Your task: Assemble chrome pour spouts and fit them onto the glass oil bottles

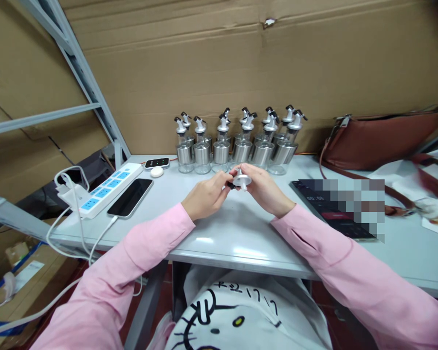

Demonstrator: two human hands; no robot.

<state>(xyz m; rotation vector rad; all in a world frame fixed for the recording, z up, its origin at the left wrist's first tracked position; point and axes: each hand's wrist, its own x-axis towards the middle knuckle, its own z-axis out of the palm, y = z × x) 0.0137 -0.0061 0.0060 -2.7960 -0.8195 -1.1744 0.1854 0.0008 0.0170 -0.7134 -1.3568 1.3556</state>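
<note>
Over the middle of the table, both my hands are closed around a bottle pourer (242,180) with a silver flange and a short pale tube pointing down toward me. The fingers of my left hand (209,194) pinch at a small black part (231,185) on its left side. My right hand (266,187) grips the pourer from behind and the right, its fingertips partly hidden. Just beyond my hands stand several glass oil bottles (221,151) with steel sleeves, in two rows, each topped by a silver pourer with a black tip.
A power strip (111,187), a phone (131,198) on a cable, a small black device (156,163) and a round white case (156,172) lie to the left. On the right are another phone (323,206) and a brown bag (383,138) with its strap. Cardboard (211,58) backs the table.
</note>
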